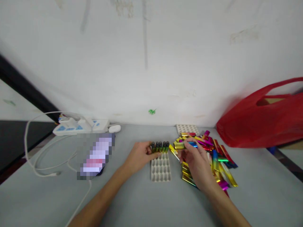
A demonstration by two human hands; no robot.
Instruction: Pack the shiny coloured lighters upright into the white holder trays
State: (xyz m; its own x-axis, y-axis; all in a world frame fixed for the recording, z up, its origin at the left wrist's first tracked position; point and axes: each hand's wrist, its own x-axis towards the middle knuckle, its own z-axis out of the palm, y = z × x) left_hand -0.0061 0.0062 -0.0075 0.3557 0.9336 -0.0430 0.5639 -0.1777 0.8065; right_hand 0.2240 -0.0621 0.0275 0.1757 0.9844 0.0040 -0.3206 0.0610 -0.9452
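Note:
A pale moulded tray [161,171] with rows of small hollows lies on the table. Along its far end stand several dark green tubes [160,147] with black tops, upright in one row. My left hand [140,156] is closed at the tray's far left corner, its thumb across the front of the tubes; what the fingertips press on is partly hidden. To the right, my right hand [198,165] pinches a shiny tube [179,145], yellow at one end and blue at the other. Beneath and around this hand spreads a pile of shiny coloured sleeves [223,171].
A second pale tray [187,129] lies by the wall behind the pile. At the right stands a red bag [262,116]. On the left are a blurred-out phone [98,156], a white power strip [81,126], a white cable [27,142] and a small white case [115,128].

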